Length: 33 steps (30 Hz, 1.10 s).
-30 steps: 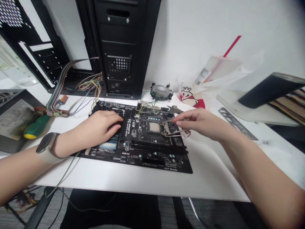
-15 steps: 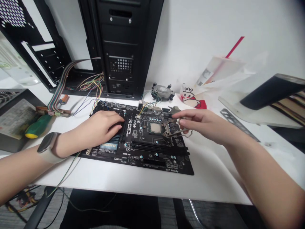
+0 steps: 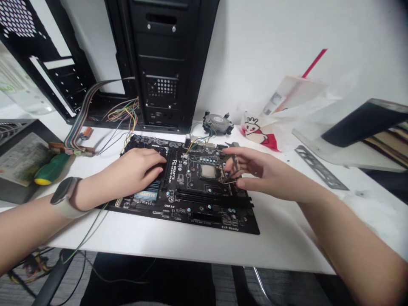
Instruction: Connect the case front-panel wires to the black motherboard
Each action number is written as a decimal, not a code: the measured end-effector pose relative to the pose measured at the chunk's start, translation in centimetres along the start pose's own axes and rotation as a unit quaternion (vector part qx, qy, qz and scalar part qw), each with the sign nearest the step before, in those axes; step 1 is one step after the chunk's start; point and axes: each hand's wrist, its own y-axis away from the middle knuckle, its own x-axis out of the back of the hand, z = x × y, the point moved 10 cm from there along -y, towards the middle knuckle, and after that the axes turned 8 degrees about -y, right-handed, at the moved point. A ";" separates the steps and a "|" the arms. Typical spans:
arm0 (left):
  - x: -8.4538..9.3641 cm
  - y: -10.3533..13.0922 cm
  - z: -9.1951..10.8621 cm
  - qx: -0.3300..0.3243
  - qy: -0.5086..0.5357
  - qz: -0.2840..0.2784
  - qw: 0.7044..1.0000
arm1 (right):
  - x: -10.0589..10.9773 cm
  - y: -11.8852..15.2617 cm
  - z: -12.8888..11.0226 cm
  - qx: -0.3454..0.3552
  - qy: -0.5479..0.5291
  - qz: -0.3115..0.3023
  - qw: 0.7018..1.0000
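A black Gigabyte motherboard (image 3: 178, 213) lies flat on the white table. My left hand (image 3: 140, 168) rests on its left part, fingers lying loosely over a slot by the blue heatsink (image 3: 146, 196). A silver processor (image 3: 208, 171) sits in the socket right of the middle. The socket's metal load plate (image 3: 234, 163) stands raised at the processor's right side. My right hand (image 3: 255, 168) is at this plate, thumb and fingers spread apart. Some fingertips are behind the plate's frame and seem to touch it; the thumb is by its lower edge.
Behind the board stands an open black computer case (image 3: 165, 55) with loose wires. A CPU cooler (image 3: 218, 123) sits by the wall. To the left are a green screwdriver (image 3: 52, 169) and a power supply (image 3: 22, 159). An I/O shield (image 3: 320, 168) and a drink cup (image 3: 290, 93) are on the right.
My right thumb has come away from the fingers and lower, letting go of the wire lever. The load plate is tilted more upright. My left hand stays put.
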 end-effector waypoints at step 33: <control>0.0 0.0 0.0 -0.003 -0.001 0.006 1.000 | -2.0 0.3 -2.1 0.089 0.243 -0.014 0.966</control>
